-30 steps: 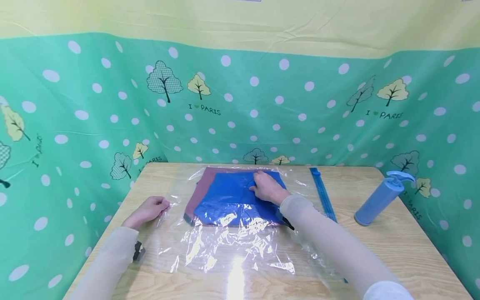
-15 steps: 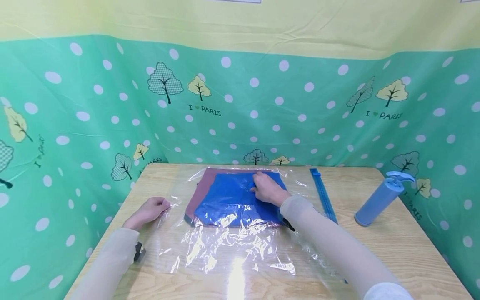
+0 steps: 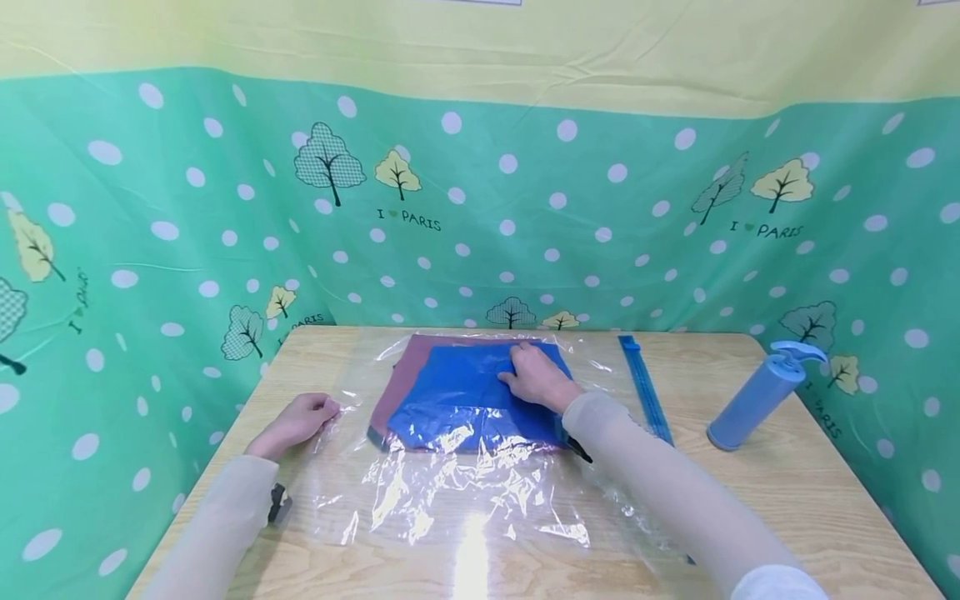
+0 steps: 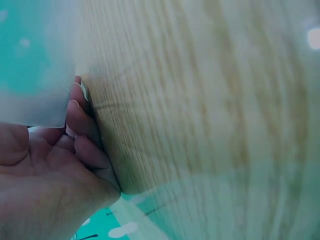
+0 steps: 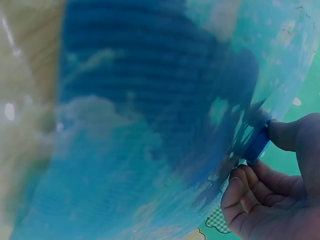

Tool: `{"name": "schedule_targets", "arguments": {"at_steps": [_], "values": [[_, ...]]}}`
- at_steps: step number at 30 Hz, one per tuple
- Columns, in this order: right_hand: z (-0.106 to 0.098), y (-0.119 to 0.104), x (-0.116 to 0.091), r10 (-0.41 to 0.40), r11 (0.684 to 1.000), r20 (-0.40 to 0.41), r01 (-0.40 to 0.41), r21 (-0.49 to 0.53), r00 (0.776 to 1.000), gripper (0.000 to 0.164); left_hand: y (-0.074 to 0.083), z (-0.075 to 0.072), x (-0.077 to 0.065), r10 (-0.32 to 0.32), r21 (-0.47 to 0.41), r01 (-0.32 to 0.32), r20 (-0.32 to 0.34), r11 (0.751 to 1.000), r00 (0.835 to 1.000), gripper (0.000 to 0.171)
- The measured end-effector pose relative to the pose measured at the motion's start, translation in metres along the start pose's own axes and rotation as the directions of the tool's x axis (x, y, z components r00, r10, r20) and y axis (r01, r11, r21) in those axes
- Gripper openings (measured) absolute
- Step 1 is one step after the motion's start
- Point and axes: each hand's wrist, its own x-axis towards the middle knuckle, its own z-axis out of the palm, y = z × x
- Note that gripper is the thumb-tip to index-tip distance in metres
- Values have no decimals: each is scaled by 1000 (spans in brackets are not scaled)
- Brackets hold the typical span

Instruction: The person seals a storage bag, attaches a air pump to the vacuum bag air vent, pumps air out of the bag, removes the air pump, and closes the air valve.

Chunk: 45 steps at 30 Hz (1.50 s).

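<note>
A clear plastic storage bag (image 3: 420, 500) lies flat across the table with folded clothes inside. On top is a blue garment (image 3: 453, 379), and a dull pink one (image 3: 397, 392) shows beneath it. My left hand (image 3: 300, 419) pinches the bag's left edge; in the left wrist view its fingers (image 4: 82, 120) are curled beside the tabletop. Over the blue garment, my right hand (image 3: 538, 379) grips a small blue valve cap (image 5: 257, 145) on the bag between thumb and fingers. A blue zip strip (image 3: 645, 387) runs down the bag's right side, partly hidden by my right sleeve.
A blue hand pump (image 3: 757, 404) with a T-shaped handle stands on the wooden table (image 3: 817, 508) to the right of the bag. A green and yellow patterned curtain (image 3: 480, 208) hangs around the back and sides.
Hardly anything differs. My right hand has shifted very slightly over the blue garment, while my left hand keeps its place at the bag's edge.
</note>
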Motion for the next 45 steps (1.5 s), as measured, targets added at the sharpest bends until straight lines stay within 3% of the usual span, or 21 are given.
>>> {"name": "schedule_targets", "arguments": {"at_steps": [27, 37, 45], "values": [[0, 0, 1, -69, 997, 26, 69, -32, 997, 17, -2, -1, 0, 0, -2, 0, 3, 1000, 1000, 30], [-1, 2, -1, -32, 999, -26, 31, -22, 999, 34, 1, 0, -1, -13, -1, 13, -6, 1000, 1000, 30], [1, 1, -1, -33, 999, -29, 33, -8, 999, 24, 2, 0, -2, -5, -14, 5, 1, 1000, 1000, 30]]}}
